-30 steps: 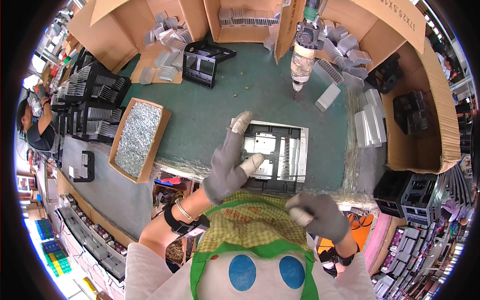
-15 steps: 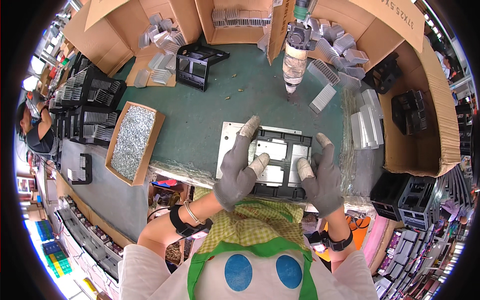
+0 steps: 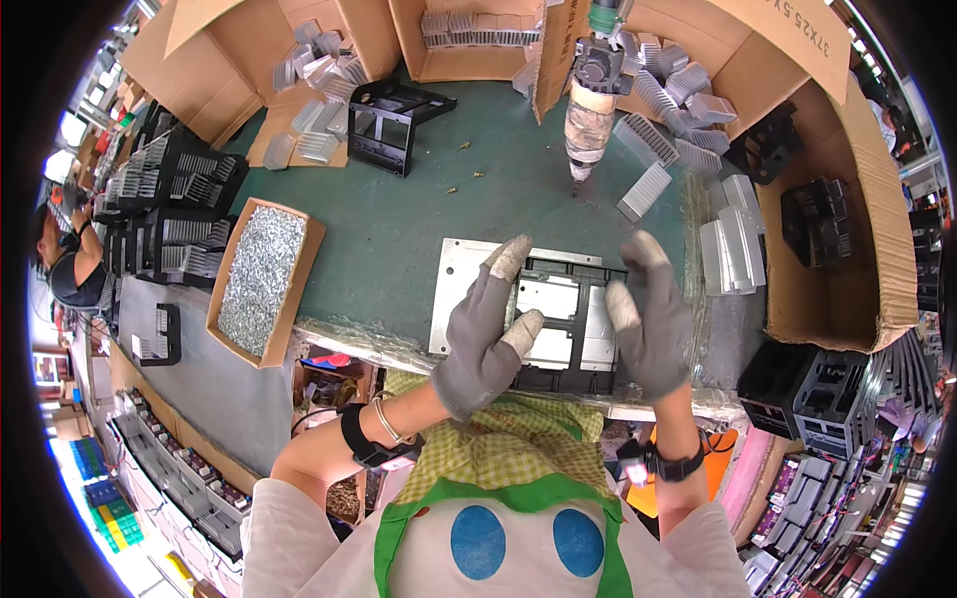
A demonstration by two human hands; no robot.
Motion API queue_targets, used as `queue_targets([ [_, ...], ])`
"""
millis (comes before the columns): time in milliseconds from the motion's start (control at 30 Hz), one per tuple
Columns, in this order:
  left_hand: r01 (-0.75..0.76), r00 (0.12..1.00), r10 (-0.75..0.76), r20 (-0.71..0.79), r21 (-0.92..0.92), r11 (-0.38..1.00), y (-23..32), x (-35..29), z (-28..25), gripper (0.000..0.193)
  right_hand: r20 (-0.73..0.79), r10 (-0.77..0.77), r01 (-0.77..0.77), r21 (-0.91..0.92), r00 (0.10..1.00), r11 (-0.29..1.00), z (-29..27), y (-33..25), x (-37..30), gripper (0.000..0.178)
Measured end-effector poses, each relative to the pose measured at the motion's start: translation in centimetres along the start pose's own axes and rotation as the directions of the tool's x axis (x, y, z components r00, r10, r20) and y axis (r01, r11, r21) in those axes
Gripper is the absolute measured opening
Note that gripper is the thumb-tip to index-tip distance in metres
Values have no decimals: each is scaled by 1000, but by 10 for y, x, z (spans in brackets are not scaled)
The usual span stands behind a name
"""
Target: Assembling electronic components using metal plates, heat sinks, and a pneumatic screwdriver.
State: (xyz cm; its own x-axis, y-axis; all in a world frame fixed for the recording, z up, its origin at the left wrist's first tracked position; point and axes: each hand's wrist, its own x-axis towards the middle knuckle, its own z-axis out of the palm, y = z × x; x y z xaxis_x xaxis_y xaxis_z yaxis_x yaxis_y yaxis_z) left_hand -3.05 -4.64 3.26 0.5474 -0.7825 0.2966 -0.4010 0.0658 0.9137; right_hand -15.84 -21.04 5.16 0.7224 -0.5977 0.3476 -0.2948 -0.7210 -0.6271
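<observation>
Bench [image 3: 399, 214] front edge: spread, ungrasping right hand [image 3: 656, 334] has joined left hand [image 3: 480, 337] (grip unclear); black frame [image 3: 580, 334] now flanked.

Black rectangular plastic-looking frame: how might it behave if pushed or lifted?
The black frame is probably stiff: its bars look straight. Large openings suggest it is light for its size. Flat on the silver metal plate, it would likely slide, not tip.

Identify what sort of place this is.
Likely a factory assembly workshop: a tape-wrapped power driver over a green benchtop, a shallow brown cardboard box of small silvery metal pieces, and finned silvery metal blocks.
</observation>
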Motion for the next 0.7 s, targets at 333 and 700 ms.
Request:
queue_targets([
  [333,0,996,19,-88,212,977,-7,-7,-46,60,108,10,-32,208,994,978,40,-24,23,39],
  [700,268,912,-401,-85,865,425,-33,-38,-246,30,316,-77,-130,587,946,799,38,85,206,54],
])
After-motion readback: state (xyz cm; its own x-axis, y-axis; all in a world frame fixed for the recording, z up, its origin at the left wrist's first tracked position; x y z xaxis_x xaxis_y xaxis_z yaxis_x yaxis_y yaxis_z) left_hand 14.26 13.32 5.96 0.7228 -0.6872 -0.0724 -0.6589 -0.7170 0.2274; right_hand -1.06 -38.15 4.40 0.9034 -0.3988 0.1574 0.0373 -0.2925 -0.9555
